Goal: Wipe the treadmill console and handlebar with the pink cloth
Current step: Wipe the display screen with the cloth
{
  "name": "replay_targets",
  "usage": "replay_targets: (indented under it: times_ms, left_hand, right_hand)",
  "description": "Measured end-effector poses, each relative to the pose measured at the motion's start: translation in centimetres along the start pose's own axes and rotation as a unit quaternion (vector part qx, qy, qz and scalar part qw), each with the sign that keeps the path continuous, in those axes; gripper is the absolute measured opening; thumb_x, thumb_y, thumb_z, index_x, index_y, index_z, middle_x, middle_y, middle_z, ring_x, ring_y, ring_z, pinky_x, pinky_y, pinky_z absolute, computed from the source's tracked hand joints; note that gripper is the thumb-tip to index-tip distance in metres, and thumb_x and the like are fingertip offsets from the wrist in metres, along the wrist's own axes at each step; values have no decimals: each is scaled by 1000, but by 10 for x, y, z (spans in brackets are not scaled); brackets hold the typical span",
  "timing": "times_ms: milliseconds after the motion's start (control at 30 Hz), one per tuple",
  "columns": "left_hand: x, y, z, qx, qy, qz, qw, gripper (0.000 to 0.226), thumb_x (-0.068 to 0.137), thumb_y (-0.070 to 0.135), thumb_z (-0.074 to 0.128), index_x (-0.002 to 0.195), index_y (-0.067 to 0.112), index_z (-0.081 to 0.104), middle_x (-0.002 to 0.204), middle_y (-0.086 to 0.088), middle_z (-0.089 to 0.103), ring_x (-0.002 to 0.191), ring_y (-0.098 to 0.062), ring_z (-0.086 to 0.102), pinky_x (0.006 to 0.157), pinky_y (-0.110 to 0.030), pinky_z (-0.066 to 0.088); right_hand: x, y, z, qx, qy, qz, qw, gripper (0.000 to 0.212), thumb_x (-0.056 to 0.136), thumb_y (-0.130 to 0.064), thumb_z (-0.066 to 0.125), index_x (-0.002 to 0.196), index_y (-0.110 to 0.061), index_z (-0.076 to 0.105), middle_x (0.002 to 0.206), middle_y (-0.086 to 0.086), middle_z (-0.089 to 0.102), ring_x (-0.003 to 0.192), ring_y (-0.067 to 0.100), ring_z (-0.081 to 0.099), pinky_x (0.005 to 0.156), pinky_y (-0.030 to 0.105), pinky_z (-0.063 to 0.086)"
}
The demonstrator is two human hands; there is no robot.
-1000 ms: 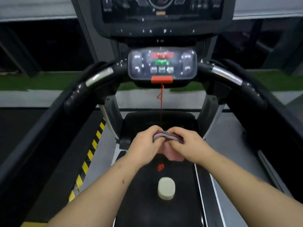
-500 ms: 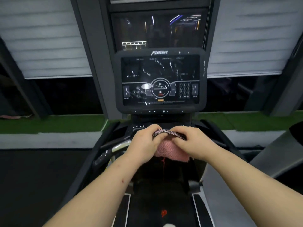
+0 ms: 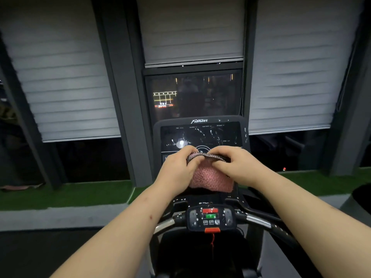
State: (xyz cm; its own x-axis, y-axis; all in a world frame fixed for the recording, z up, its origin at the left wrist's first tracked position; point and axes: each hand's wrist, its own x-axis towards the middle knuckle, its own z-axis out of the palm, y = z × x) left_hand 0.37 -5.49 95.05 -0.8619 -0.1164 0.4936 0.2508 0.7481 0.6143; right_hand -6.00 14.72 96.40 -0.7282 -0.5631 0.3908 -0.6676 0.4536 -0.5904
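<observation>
You're pinching the pink cloth point(image 3: 208, 179) by its folded top edge, left hand point(image 3: 178, 167) and right hand point(image 3: 239, 165) both curling round it, in front of the dark console point(image 3: 200, 133). The handlebar point(image 3: 259, 221) is sitting below, with grey blinds point(image 3: 70, 77) hanging and green turf point(image 3: 60, 195) lying beyond.

floor point(image 3: 60, 249): dark, then grey strip point(image 3: 60, 217), green turf strip point(image 3: 70, 194) by window
on floor: treadmill point(image 3: 209, 217), standing centre
</observation>
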Motion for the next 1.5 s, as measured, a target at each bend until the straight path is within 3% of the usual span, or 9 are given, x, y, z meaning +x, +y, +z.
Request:
replay_targets:
  times_ms: [200, 300, 400, 633, 800, 933, 1100, 1367, 1500]
  left_hand:
    - [11, 6, -7, -24, 2, 7, 1000, 15, 101, 46, 57, 95, 33, 62, 91, 14, 67, 90, -2, 60, 77, -29, 48]
    - [21, 4, -3, -49, -8, -4, 999, 15, 101, 44, 59, 92, 34, 64, 91, 15, 67, 88, 1, 60, 75, -28, 47]
    - [34, 1, 6, -58, -30, -13, 998, 12, 102, 38, 58, 94, 34, 67, 93, 15, 68, 89, 3, 60, 77, -26, 47]
    - [90, 3, 36, -56, -40, -31, 997, 10, 103, 36, 59, 101, 36, 68, 100, 18, 69, 95, 3, 60, 74, -14, 39]
    - [139, 1, 64, -24, -23, -35, 999, 11, 103, 37, 56, 102, 39, 67, 105, 16, 68, 100, 2, 59, 81, -18, 42]
    - [166, -2, 87, 16, -18, -33, 999, 11, 104, 38, 54, 98, 41, 62, 102, 13, 67, 96, -2, 60, 83, -25, 45]
    - [187, 4, 111, 23, -22, -20, 999, 7, 102, 36, 58, 98, 38, 63, 95, 12, 70, 92, -6, 64, 87, -32, 51]
    - [214, 7, 130, 62, -14, -10, 998, 8, 99, 42, 59, 106, 40, 63, 104, 13, 68, 99, -5, 61, 90, -30, 48]
    - [227, 3, 138, 90, -15, 30, 995, 17, 105, 36, 53, 119, 33, 62, 111, 13, 68, 103, -8, 59, 92, -28, 44]
  right_hand:
    - [9, -1, -9, 6, 19, 23, 1000, 15, 97, -33, 64, 104, -45, 72, 102, -24, 72, 100, 0, 65, 96, 38, 52]
    - [12, 8, -15, 34, 19, 50, 998, 11, 99, -38, 64, 98, -41, 75, 95, -20, 73, 92, 2, 67, 86, 36, 54]
    - [18, 26, -23, 115, 1, 65, 991, 15, 101, -38, 64, 95, -38, 77, 92, -13, 76, 86, 8, 71, 78, 34, 54]
    - [64, 93, -29, 336, -91, 75, 934, 38, 91, -39, 70, 102, -4, 73, 99, 12, 68, 94, 30, 63, 87, 45, 48]
    - [106, 124, -45, 353, -145, 78, 921, 15, 90, -34, 69, 87, -21, 75, 95, 2, 69, 89, 18, 66, 73, 32, 52]
    - [138, 146, -49, 320, -186, 94, 924, 47, 83, -48, 75, 115, -14, 74, 122, 12, 72, 119, 36, 66, 92, 46, 52]
    - [159, 162, -48, 341, -216, 99, 910, 41, 89, -38, 74, 117, -8, 73, 125, 21, 69, 122, 43, 63, 110, 60, 44]
    - [165, 191, -62, 380, -211, 124, 892, 33, 100, -36, 66, 115, -8, 74, 119, 19, 71, 112, 36, 69, 101, 52, 54]
    - [166, 205, -61, 424, -162, 146, 879, 37, 96, -40, 70, 114, -8, 75, 119, 19, 72, 114, 37, 68, 99, 49, 53]
